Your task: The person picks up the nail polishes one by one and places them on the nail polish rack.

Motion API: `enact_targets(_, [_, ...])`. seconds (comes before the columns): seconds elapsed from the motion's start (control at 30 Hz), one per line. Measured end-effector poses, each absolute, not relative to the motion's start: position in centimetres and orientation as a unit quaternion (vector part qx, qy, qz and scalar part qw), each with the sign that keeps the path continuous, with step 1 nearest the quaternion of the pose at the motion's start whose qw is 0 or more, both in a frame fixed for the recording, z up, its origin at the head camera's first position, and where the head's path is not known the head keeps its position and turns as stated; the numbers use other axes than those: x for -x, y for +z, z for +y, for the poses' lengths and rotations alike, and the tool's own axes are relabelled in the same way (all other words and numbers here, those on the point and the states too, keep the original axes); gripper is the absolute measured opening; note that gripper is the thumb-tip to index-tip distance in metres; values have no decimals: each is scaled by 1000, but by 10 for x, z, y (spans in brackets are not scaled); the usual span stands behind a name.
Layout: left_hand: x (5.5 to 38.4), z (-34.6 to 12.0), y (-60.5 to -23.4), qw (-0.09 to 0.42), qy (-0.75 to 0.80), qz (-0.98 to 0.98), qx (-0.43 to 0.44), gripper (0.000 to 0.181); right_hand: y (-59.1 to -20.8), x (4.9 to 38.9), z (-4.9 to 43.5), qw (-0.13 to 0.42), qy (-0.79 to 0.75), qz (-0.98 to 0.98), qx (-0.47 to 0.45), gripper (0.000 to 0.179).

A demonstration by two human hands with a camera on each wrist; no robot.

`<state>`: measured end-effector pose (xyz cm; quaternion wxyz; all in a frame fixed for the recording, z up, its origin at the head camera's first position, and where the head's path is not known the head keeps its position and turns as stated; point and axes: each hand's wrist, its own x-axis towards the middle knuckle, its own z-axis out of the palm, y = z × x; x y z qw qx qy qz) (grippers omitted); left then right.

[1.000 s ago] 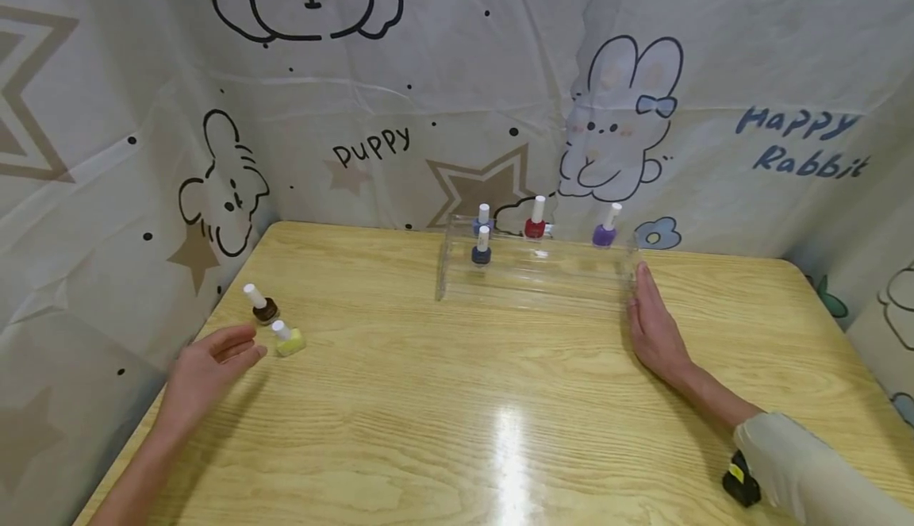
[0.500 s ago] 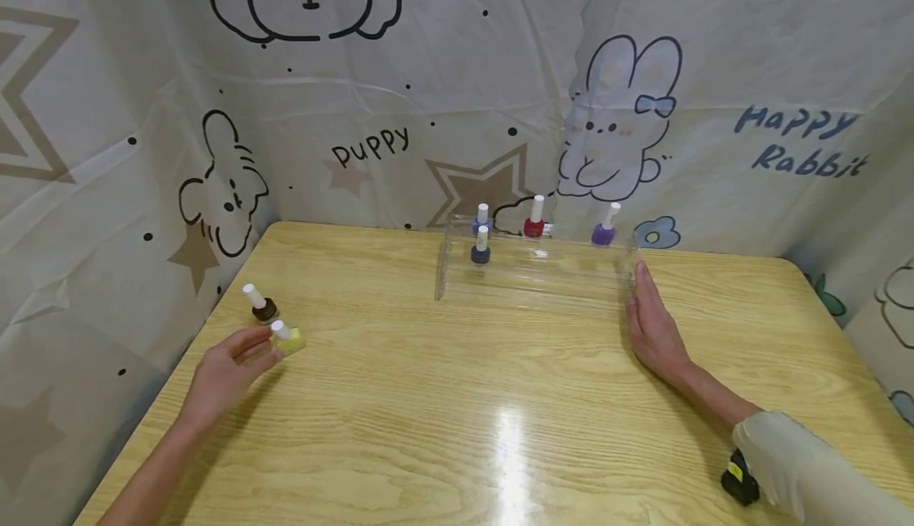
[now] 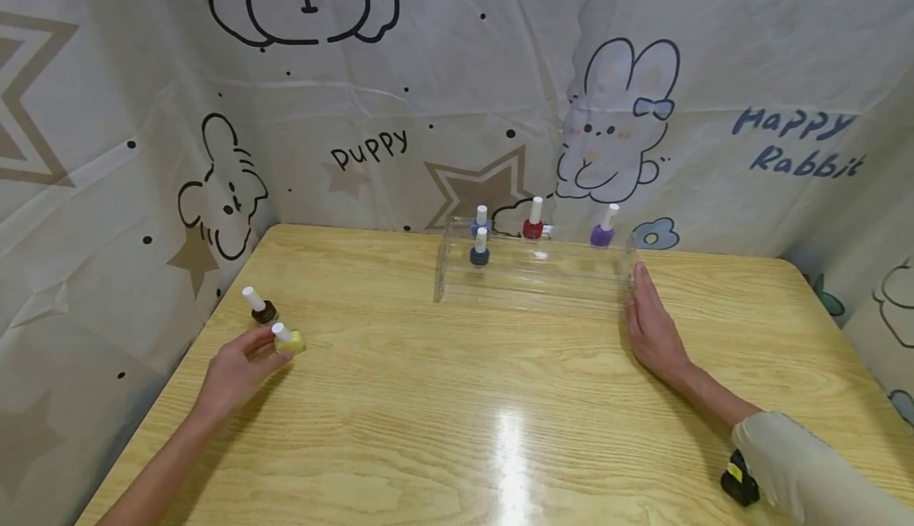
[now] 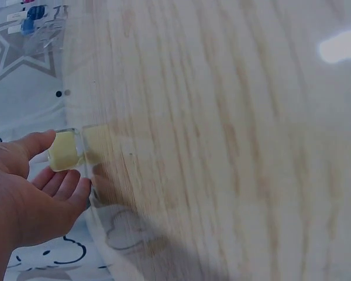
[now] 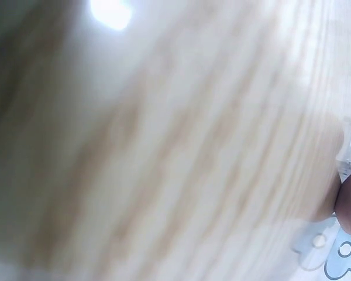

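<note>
At the table's left side, my left hand [image 3: 236, 371] has its thumb and fingers around a yellow nail polish bottle [image 3: 291, 343] with a white cap. In the left wrist view the thumb lies on one side of the bottle [image 4: 64, 151] and the fingers on the other. Just behind it stands a dark brown nail polish bottle [image 3: 264, 312]. My right hand [image 3: 658, 332] rests with straight fingers against the right end of a clear stepped rack [image 3: 571, 272]. On the rack are a light blue bottle [image 3: 480, 228], a dark blue bottle [image 3: 479, 257], a red bottle [image 3: 532, 230] and a purple bottle [image 3: 602, 236].
A wooden table [image 3: 400, 415] carries everything. Printed cloth [image 3: 343, 90] hangs along its back and left sides. A black object with a yellow mark [image 3: 739, 482] is beside the right sleeve [image 3: 800, 462].
My left hand has moved right to the yellow bottle, and its thumb and fingers have closed around it. The right hand has stayed at the rack's end.
</note>
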<state>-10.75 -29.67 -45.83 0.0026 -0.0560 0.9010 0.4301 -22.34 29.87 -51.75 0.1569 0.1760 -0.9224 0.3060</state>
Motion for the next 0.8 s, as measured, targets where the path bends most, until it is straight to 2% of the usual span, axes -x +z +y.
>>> enact_targets(0.27, [114, -295, -462, -13, 401, 915, 40, 55, -519, 224, 299, 161, 305, -922, -176, 58])
enact_targets(0.57, [119, -293, -463, -48, 388, 920, 6, 38, -521, 223, 300, 164, 308, -920, -177, 58])
enact_targets(0.8, [130, -270, -448, -49, 403, 913, -38, 35, -519, 224, 299, 165, 308, -920, -176, 59])
